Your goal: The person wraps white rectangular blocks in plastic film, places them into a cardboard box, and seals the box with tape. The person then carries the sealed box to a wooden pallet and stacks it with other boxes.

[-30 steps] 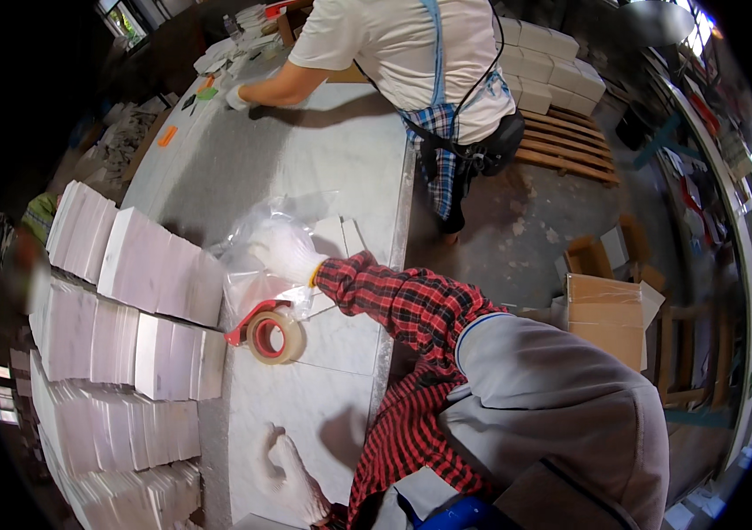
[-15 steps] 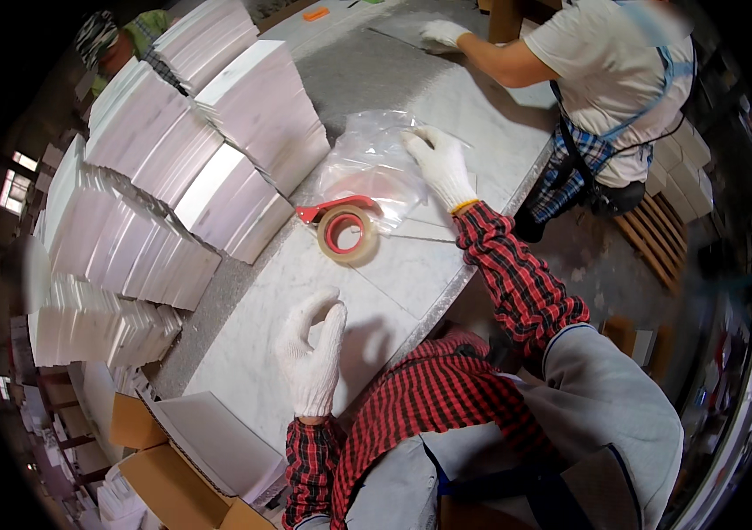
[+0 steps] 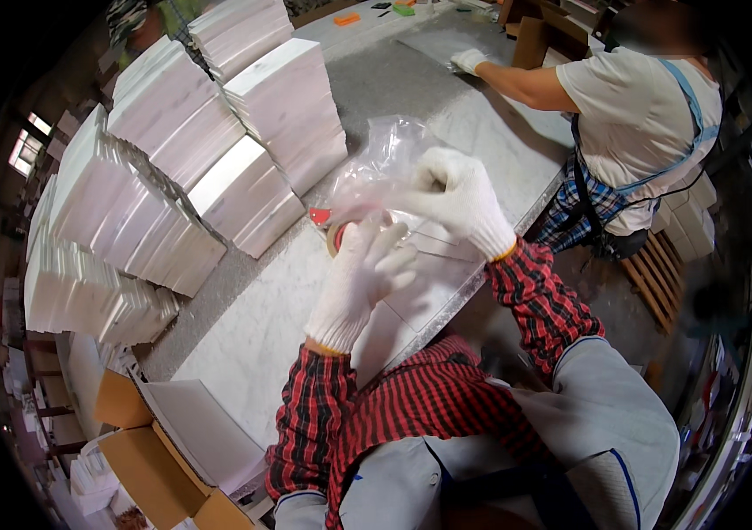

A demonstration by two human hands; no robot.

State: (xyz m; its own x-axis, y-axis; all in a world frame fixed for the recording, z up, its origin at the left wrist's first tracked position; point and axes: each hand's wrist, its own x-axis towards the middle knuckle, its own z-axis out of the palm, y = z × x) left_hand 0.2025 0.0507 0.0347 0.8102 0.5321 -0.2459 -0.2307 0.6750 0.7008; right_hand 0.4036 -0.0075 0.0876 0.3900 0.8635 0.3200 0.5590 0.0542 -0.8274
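My gloved left hand is over the near side of the tape dispenser, its fingers apart. It covers most of the tape roll, so whether it touches the roll I cannot tell. Thumb and forefinger of my gloved right hand are bent together at the right part of a clear plastic bag, pinching its film. The bag lies crumpled on white marble-patterned tiles, beyond the dispenser.
Tall stacks of white tiles stand along the left. At the lower left is an open cardboard box. A co-worker at the far right reaches over the table, near another box. Small orange and green items lie at the back.
My left hand has moved up and right to the tape dispenser, now covering much of it. My right hand has drawn nearer, its fingers closing at the bag. The view has shifted slightly.
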